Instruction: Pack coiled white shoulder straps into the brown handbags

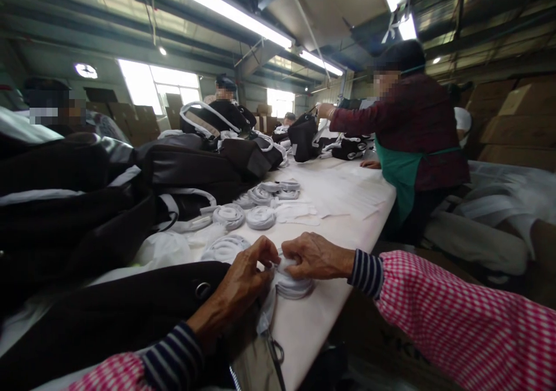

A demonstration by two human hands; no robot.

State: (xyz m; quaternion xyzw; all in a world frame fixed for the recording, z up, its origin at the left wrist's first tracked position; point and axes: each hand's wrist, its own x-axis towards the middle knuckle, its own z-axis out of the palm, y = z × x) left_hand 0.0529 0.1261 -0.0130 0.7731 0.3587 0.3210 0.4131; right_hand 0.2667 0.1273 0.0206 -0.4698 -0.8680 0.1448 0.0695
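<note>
Strip lights [226,11] blaze above the workroom in this head view, and it's a crowded scene around a long pale table [347,217]! Containers first: cardboard boxes [516,127] stacked high at the right, more boxes [134,121] by the windows at the left, and what they hold cannot be seen. Dark bags [186,165] are heaped along the table's left side, pale straps looping out among them, their contents hidden too. Nearer, a crumpled translucent plastic bag [163,249] sits beside the heap; what fills it is unclear. Across on the far right, a co-worker in a green apron [397,176] has one arm out to a dark piece [302,136], the other hand down on the table. Now to the near edge — here's the white coil [295,287], flat on the table right under the right hand [315,256], whose bent fingers grip its top. Left hand [245,272] close in from the other side, thumb and forefinger curled at the coil's edge — whether they pinch it, I can't tell. A white tail [267,313] hangs toward the wearer, just below those fingers. Beyond the hands, more white coils [260,217] lie grouped, and a dark flap [130,304] with a metal ring [202,289] spreads at the left forearm.
</note>
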